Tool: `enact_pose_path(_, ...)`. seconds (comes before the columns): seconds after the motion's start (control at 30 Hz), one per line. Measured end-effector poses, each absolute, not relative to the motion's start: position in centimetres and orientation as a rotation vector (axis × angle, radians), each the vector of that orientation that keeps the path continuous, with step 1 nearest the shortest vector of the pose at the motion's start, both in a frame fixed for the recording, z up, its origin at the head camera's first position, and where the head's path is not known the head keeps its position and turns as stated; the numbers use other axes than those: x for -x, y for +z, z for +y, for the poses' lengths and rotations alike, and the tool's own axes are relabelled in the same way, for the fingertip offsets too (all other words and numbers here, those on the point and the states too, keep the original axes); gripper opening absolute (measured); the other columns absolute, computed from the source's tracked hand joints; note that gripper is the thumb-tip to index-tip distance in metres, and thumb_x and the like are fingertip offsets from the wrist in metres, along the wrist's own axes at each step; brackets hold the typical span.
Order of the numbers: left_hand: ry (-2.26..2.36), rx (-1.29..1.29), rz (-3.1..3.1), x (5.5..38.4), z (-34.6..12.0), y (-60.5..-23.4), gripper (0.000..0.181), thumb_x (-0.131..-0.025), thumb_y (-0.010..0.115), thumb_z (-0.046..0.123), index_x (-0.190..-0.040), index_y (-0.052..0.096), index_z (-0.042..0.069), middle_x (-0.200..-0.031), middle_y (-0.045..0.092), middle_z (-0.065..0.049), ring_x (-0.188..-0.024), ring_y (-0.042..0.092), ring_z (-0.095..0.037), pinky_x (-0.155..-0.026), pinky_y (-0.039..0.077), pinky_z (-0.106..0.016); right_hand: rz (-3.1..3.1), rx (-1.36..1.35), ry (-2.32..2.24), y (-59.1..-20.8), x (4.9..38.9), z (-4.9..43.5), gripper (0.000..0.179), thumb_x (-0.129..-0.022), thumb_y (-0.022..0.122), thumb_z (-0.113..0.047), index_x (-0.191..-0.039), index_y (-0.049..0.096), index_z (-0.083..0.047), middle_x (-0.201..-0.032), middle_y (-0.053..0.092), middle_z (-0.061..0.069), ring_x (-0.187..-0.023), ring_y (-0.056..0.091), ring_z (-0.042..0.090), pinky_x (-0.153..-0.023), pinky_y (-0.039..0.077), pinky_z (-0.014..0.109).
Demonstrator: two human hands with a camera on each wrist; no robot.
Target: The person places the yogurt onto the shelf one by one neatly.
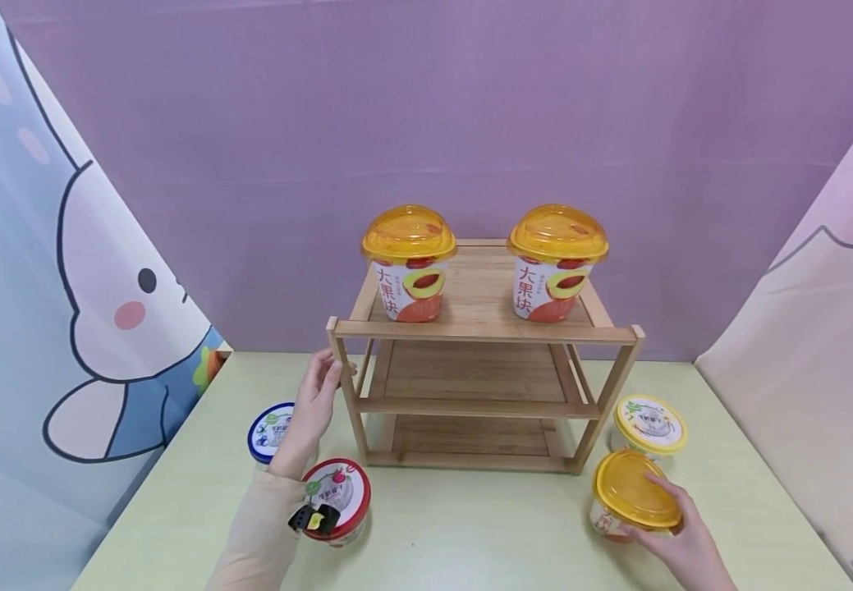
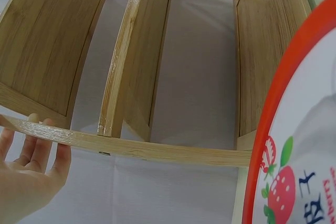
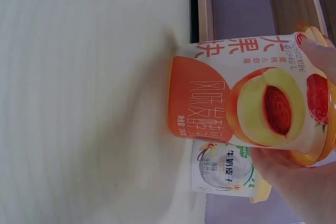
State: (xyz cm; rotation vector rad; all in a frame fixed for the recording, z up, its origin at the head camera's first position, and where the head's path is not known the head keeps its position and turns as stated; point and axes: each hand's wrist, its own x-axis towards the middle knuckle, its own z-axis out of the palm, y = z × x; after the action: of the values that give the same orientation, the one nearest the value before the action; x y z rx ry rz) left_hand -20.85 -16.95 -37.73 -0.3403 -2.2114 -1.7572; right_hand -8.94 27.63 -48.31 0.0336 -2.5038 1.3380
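Note:
My left hand (image 1: 320,386) grips the left front post of a wooden three-tier shelf (image 1: 485,330); in the left wrist view its fingers (image 2: 62,161) wrap round that post. Over at the right, my right hand (image 1: 685,538) holds a peach yogurt cup (image 1: 636,491) with a clear orange lid, close over the table. The right wrist view shows its printed side (image 3: 247,93), thumb and fingers on either side near the lid. Behind it stands a yellow-lidded cup (image 1: 650,423). Two matching peach yogurt cups, left (image 1: 410,267) and right (image 1: 555,267), stand upright on the top tier.
A red-rimmed strawberry cup (image 1: 336,497) stands by my left forearm, and a blue-rimmed cup (image 1: 269,428) is partly hidden behind that arm. The pale table (image 1: 456,533) ends at a purple cloth backdrop (image 1: 426,107), with printed curtains on both sides.

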Motion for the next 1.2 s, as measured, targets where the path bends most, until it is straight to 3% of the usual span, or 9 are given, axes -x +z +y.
enact_pose_path(0.2, -1.761, 0.339, -2.206, 20.8, -17.0, -37.7, 0.035, -0.097, 0.034, 0.022, -0.122, 0.036, -0.002, -0.105, 0.052, -0.022, -0.100, 0.050, -0.020, -0.093, 0.036, -0.039, -2.543, 0.070, 1.381, -47.9, 8.9, 27.5, 0.071, -0.068, 0.075, -0.007, -0.127, 0.035, -0.001, -0.114, 0.030, -0.017, -0.091, 0.030, -0.024, -0.074, 0.030, -0.001)
enact_pose_path(0.3, -1.765, 0.336, -2.200, 20.7, -17.0, -37.7, 0.035, -0.097, 0.034, 0.022, -0.122, 0.037, -0.002, -0.105, 0.052, -0.022, -0.099, 0.050, -0.017, -0.093, 0.037, -0.040, -2.532, 0.062, 1.383, -47.5, 8.9, 27.3, 0.070, -0.068, 0.074, -0.006, -0.127, 0.035, -0.002, -0.112, 0.030, -0.024, -0.091, 0.031, -0.023, -0.074, 0.031, 0.000)
enact_pose_path(0.57, -1.768, 0.330, -2.196, 20.7, -17.0, -37.6, 0.033, -0.097, 0.034, 0.019, -0.121, 0.037, -0.002, -0.105, 0.052, -0.022, -0.097, 0.050, -0.012, -0.089, 0.038, -0.027, -2.451, -0.051, 1.395, -46.2, 8.6, 26.3, 0.070, -0.067, 0.072, 0.003, -0.126, 0.034, 0.000, -0.112, 0.032, -0.028, -0.094, 0.036, -0.019, -0.076, 0.032, -0.001)
enact_pose_path(0.87, -1.786, 0.315, -2.193, 20.8, -17.0, -37.7, 0.033, -0.097, 0.034, 0.021, -0.121, 0.037, 0.000, -0.104, 0.052, -0.020, -0.097, 0.050, -0.014, -0.093, 0.037, -0.038, -2.471, -0.049, 1.369, -44.1, 8.2, 24.8, 0.070, -0.066, 0.074, 0.000, -0.125, 0.036, 0.000, -0.112, 0.032, -0.026, -0.093, 0.036, -0.019, -0.075, 0.033, -0.001)
enact_pose_path(1.0, -1.792, 0.322, -2.182, 20.8, -17.0, -37.7, 0.034, -0.097, 0.034, 0.021, -0.122, 0.037, -0.002, -0.104, 0.052, -0.021, -0.098, 0.050, -0.017, -0.092, 0.038, -0.036, -2.511, -0.020, 1.355, -43.0, 8.2, 23.9, 0.072, -0.066, 0.075, -0.005, -0.126, 0.035, -0.001, -0.117, 0.034, -0.014, -0.093, 0.034, -0.020, -0.075, 0.031, -0.001)
enact_pose_path(1.13, -1.803, 0.319, -2.178, 20.8, -16.9, -37.7, 0.032, -0.097, 0.034, 0.018, -0.122, 0.037, -0.001, -0.105, 0.051, -0.023, -0.098, 0.051, -0.018, -0.090, 0.040, -0.028, -2.538, -0.019, 1.346, -41.7, 8.1, 23.0, 0.072, -0.067, 0.076, -0.007, -0.126, 0.036, -0.002, -0.121, 0.037, 0.006, -0.091, 0.034, -0.020, -0.074, 0.034, 0.001)
enact_pose_path(1.2, -1.818, 0.313, -2.179, 20.7, -16.9, -37.6, 0.032, -0.097, 0.034, 0.018, -0.122, 0.037, -0.001, -0.106, 0.051, -0.023, -0.099, 0.050, -0.017, -0.089, 0.039, -0.023, -2.552, -0.017, 1.349, -41.1, 8.1, 22.6, 0.072, -0.067, 0.076, -0.008, -0.127, 0.036, -0.003, -0.122, 0.036, 0.010, -0.091, 0.034, -0.020, -0.074, 0.034, 0.002)
